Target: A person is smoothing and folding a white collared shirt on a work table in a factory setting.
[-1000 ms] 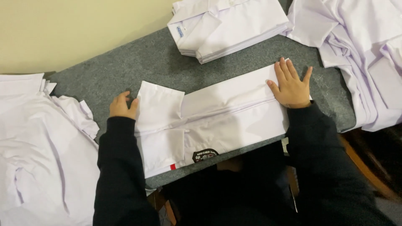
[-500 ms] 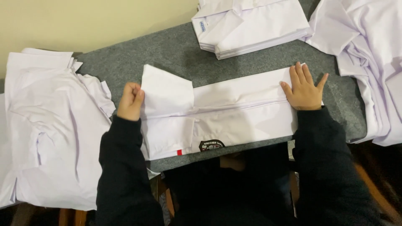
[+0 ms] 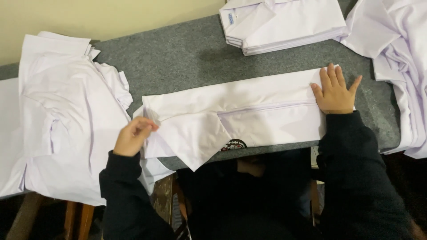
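**White shirt half folded: long band made, cross folds still to come**

The long white cotton shirt [image 3: 240, 115] lies stretched across the grey felt-covered table [image 3: 187, 58], already narrowed into a band, with its sides turned in and a seam line running along the middle. That lengthwise fold looks finished. The part left undone, as far as can be judged, is at the pinched end, where a loose triangular flap hangs over the near table edge, and the band has not yet been folded across into a compact packet.

The left hand [image 3: 132, 137] is clenched on the shirt's end, thumb and fingers pinching a corner of the cloth. The shirt runs away from this pinch toward the other hand. Just outside the pinch, on the far side from the shirt, lies a loose heap of unfolded white shirts [image 3: 66, 115], spilling over the table end.

The right hand [image 3: 334, 92] grips nothing. It lies flat and spread, palm down, pressing the opposite end of the band to the table. Beyond its fingertips sits a neat stack of folded white shirts [image 3: 284, 24], well apart from the palm. Just outside the palm, another pile of rumpled white cloth [image 3: 400, 66] lies at the table's edge.

A small dark round emblem [image 3: 232, 145] shows on the shirt's near edge, between the two hands.
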